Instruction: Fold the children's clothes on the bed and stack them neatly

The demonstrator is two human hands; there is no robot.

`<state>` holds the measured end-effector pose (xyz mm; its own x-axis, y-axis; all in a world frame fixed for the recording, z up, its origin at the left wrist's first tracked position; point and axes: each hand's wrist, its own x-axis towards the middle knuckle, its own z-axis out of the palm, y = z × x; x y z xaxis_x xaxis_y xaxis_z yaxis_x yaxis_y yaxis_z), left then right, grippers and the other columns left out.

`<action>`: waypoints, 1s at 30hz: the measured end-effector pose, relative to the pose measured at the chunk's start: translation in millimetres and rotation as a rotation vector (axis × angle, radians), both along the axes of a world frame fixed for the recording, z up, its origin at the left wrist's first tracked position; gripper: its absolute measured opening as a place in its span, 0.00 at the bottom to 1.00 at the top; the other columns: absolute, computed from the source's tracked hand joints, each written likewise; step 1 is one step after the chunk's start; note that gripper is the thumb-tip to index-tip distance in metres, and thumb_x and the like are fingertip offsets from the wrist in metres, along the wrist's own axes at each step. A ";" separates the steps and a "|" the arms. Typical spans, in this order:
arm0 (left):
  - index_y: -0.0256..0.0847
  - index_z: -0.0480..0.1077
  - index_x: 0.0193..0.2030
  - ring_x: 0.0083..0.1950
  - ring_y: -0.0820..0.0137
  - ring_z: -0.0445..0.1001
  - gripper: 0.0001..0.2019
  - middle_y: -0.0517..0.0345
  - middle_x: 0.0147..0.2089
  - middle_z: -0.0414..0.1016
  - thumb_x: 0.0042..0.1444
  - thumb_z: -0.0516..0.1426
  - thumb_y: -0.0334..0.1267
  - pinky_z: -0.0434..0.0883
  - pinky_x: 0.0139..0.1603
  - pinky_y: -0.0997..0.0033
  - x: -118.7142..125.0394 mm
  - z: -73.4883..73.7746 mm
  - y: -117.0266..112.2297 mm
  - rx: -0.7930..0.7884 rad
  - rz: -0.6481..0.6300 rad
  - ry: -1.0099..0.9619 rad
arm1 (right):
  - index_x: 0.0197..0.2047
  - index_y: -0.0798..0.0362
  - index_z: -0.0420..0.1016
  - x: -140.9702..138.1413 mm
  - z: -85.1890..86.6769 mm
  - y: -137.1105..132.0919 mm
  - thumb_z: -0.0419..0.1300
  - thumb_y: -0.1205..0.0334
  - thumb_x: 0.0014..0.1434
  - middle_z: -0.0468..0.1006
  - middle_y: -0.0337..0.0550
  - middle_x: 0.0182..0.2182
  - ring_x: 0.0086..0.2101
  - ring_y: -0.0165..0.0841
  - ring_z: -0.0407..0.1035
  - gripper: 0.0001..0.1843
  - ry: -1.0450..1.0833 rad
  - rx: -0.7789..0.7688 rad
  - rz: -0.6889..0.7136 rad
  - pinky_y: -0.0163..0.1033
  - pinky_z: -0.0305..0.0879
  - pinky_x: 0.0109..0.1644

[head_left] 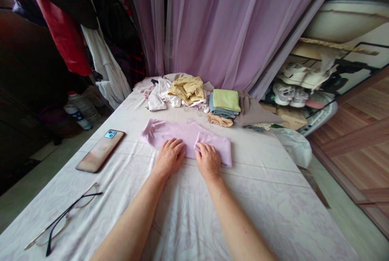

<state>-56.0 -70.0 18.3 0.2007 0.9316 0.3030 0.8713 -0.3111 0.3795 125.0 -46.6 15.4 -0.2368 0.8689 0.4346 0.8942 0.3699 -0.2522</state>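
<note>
A lilac ribbed garment (185, 131) lies lengthwise across the bed-like surface (258, 196), covered with a pale patterned cloth. Its gathered end points left, and its right end is folded over on itself in a flat layer. My left hand (170, 155) rests palm down on the garment's middle, fingers spread a little. Over the folded right part lies my right hand (209, 160), its fingertips at the edge of the fold and its fingers lightly bent. Neither hand lifts the cloth. What lies under my palms is hidden.
Behind the garment are a loose heap of clothes (185, 90), a folded green cloth (225, 100) on a blue one, and a grey-brown cloth (255, 111). To the left lie a phone (101, 151) and eyeglasses (65, 214). Shoes (291, 93) stand on a rack at right.
</note>
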 end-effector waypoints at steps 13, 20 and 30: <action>0.44 0.70 0.58 0.66 0.56 0.64 0.17 0.51 0.63 0.71 0.64 0.53 0.40 0.60 0.67 0.46 1.2 5.2 -1.0 -0.004 0.005 0.035 | 0.45 0.51 0.78 -2.0 5.7 8.7 0.53 0.66 0.64 0.80 0.47 0.40 0.39 0.35 0.71 0.13 0.058 0.107 0.013 0.37 0.63 0.44; 0.44 0.67 0.63 0.69 0.55 0.60 0.20 0.49 0.68 0.66 0.66 0.50 0.43 0.57 0.68 0.44 4.9 3.9 -2.7 0.010 -0.003 0.051 | 0.46 0.50 0.79 -6.1 3.0 -1.0 0.56 0.61 0.63 0.80 0.47 0.42 0.40 0.37 0.72 0.12 -0.003 -0.015 0.044 0.39 0.64 0.45; 0.48 0.61 0.68 0.74 0.55 0.50 0.25 0.55 0.71 0.60 0.69 0.44 0.52 0.43 0.73 0.39 39.2 -1.6 -12.6 -0.043 -0.209 0.109 | 0.67 0.51 0.62 53.2 3.6 1.2 0.47 0.57 0.68 0.62 0.53 0.67 0.66 0.44 0.54 0.27 -0.145 -0.126 -0.102 0.57 0.48 0.67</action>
<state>-16.8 -82.5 16.7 0.4199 0.8780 0.2296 0.8262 -0.4745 0.3038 178.2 -45.4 19.1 -0.1970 0.9370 0.2884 0.9557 0.2492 -0.1569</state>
